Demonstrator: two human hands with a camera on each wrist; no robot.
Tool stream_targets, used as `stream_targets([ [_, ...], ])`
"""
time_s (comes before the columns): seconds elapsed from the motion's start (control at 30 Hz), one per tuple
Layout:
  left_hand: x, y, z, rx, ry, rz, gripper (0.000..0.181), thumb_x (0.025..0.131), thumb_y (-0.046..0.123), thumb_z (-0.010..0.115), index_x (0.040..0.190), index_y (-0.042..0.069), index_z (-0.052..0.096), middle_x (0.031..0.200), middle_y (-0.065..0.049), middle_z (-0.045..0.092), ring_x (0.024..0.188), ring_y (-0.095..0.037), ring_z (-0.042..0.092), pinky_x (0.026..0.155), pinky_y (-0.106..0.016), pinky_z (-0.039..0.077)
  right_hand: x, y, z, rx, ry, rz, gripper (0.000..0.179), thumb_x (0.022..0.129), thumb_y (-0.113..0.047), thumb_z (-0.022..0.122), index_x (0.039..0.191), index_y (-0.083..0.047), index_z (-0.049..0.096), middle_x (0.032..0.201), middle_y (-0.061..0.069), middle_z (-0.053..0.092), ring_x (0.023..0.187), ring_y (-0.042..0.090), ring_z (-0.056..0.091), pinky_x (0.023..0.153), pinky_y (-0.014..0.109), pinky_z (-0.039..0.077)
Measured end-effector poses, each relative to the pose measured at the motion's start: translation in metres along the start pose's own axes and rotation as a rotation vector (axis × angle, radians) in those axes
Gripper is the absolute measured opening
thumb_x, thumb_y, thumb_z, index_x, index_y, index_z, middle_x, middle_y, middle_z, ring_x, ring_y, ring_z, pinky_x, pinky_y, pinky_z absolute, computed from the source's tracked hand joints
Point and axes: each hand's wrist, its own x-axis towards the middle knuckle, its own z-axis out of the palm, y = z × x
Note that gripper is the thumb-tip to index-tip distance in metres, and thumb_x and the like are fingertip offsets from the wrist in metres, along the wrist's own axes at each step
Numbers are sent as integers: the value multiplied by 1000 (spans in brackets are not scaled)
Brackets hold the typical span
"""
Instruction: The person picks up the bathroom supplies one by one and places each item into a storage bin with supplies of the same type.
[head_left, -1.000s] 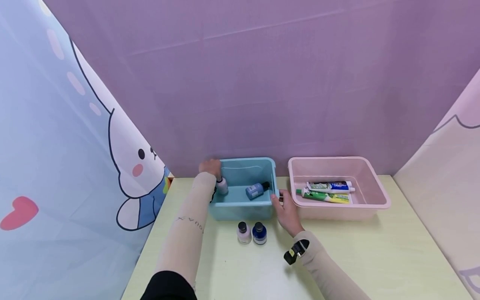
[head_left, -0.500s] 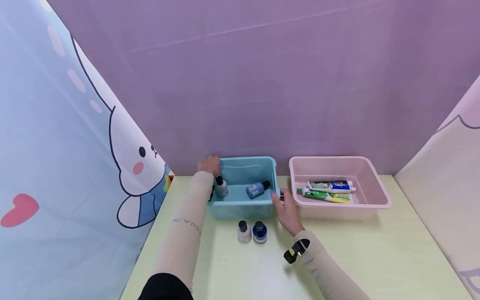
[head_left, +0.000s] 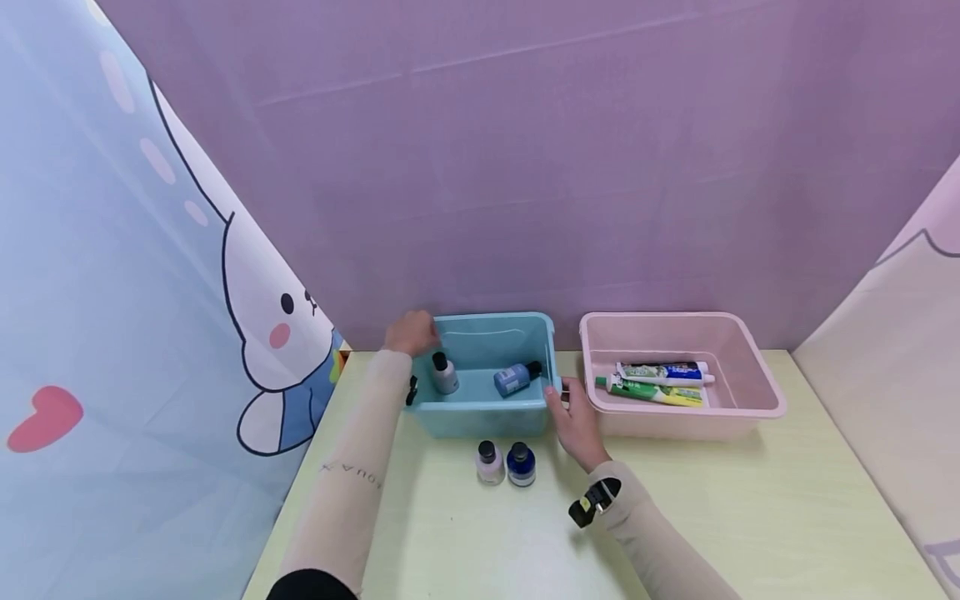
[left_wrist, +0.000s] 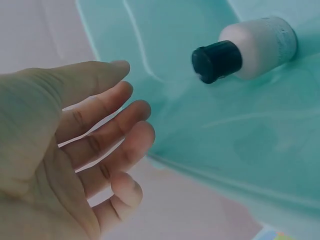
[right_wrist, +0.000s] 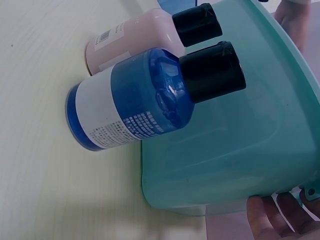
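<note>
My left hand (head_left: 412,333) is at the back left corner of the teal bin (head_left: 480,422), holding nothing. In the left wrist view its fingers (left_wrist: 132,137) are loosely bent, apart from the black-capped pale pink bottle (left_wrist: 267,45), which stands in the bin's left part. A blue bottle (head_left: 512,380) lies on its side on the bin floor. My right hand (head_left: 576,427) holds the bin at its front right, its fingers (right_wrist: 260,215) by the rim. In front of the bin, a pink bottle (right_wrist: 135,37) and a dark blue bottle (right_wrist: 135,100) stand side by side on the table.
Right of the teal bin stands a pink bin (head_left: 675,425) with toothpaste tubes (head_left: 660,392) inside. Both bins are on a pale table (head_left: 750,517), close to a purple backdrop (head_left: 525,167). A patterned cloth (head_left: 150,333) hangs at the left.
My left hand has let go of the pale pink bottle and shifted left, leaving the bottle standing in the teal bin. The right hand has stayed at the bin.
</note>
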Motion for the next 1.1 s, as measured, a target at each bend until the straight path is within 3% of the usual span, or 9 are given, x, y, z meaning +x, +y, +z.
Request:
stream_targets([
  [0.13,-11,-3,-2,-40,47,32,12,97,21,68,95,12,75,91,-4,70,82,-22,61,70,-37,53,-1,1,1,0,-8,10,50,108,-45,47,140,-7,47,144,18,53,133,37,53,107,54,49],
  [0.27,-22,-3,-3,-86,87,62,16,98,25,68,104,12,74,102,-6,72,90,-24,63,81,-41,56,-3,0,1,5,-15,6,53,107,-47,46,141,-6,47,145,18,53,134,37,53,107,54,49],
  [0.6,-58,1,-2,-183,266,134,16,98,29,70,104,15,74,97,-3,73,83,-21,65,77,-40,56,-3,1,2,10,-4,3,50,108,-44,47,140,-6,47,144,17,53,133,37,54,107,54,49],
  [0.83,-81,8,13,-251,381,182,12,97,27,71,101,17,74,89,1,71,73,-17,62,65,-34,52,-4,1,1,6,-5,12,48,108,-44,48,139,-7,48,143,16,54,133,36,54,106,54,50],
  [1.1,-100,23,36,-371,529,168,10,98,27,69,100,18,73,86,2,69,74,-14,61,67,-33,51,-3,3,2,17,-11,6,48,108,-42,47,141,-7,47,144,16,53,133,36,53,106,54,50],
])
